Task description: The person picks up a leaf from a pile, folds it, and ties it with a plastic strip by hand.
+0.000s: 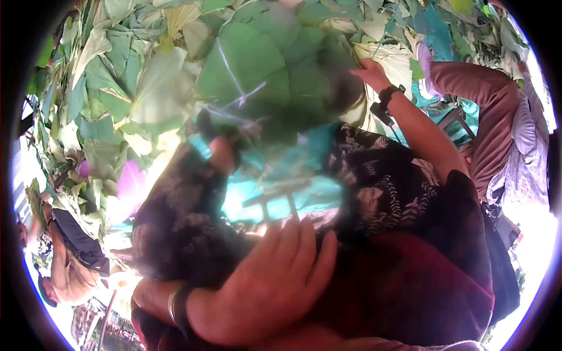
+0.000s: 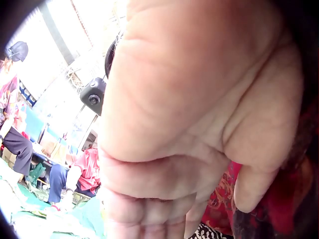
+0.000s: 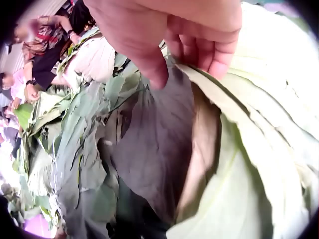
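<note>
Many layered leaves (image 3: pixel 239 184), right hand (image 3: pixel 174 22) touching edges, left hand (image 1: pixel 266 281) apart

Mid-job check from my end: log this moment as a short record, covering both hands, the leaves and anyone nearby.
left hand: left hand, fingers extended in front of the torso, nothing visibly held
right hand: right hand, fingertips at leaf edges; firm grip or light touch unclear
material: large leaves, overlapping in layers
markings: pale strips across a big green leaf; blurred
nearby: another person's bent leg, at the head view's right
</note>
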Demonstrator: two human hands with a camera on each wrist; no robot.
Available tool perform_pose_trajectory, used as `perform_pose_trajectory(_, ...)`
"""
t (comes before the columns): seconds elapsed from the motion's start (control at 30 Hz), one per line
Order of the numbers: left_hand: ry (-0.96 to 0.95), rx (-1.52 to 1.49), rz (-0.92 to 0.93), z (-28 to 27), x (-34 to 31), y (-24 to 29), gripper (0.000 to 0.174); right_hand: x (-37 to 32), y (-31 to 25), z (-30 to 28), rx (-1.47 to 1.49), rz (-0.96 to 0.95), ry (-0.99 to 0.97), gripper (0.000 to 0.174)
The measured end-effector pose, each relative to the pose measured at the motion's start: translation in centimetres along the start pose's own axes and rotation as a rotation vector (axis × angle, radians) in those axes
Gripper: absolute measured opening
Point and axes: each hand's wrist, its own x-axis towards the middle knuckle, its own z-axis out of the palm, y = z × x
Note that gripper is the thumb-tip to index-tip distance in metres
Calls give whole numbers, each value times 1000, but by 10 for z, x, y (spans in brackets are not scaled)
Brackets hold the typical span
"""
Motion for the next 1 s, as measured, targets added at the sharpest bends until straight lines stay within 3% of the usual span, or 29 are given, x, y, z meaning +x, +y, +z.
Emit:
perform_pose_trajectory(0.1,-20,17,-8,5,-3,-2,46,12,5,-5,-78,-107,-74,22)
perform_pose_trajectory(0.13,-27,24,-19,6,-5,-3,46,8,4,-8,83,-41,-127,24)
perform_pose_trajectory(0.27,-46,31,-25,6,-6,-6,47,-7,6,-19,239,63,-182,36)
perform_pose_trajectory(0.4,-97,34,-54,3,-4,-9,46,-46,-1,-24,164,-24,-172,37)
perform_pose_trajectory(0.6,-119,27,-97,5,4,-18,46,-44,35,14,497,63,-32,35)
perform_pose_trajectory(0.83,-103,74,-99,12,12,-21,51,-39,-12,-5,504,65,-168,62)
perform_pose_trajectory(1.0,139,1,-94,26,36,-57,47,-69,-28,-21,660,70,-310,64)
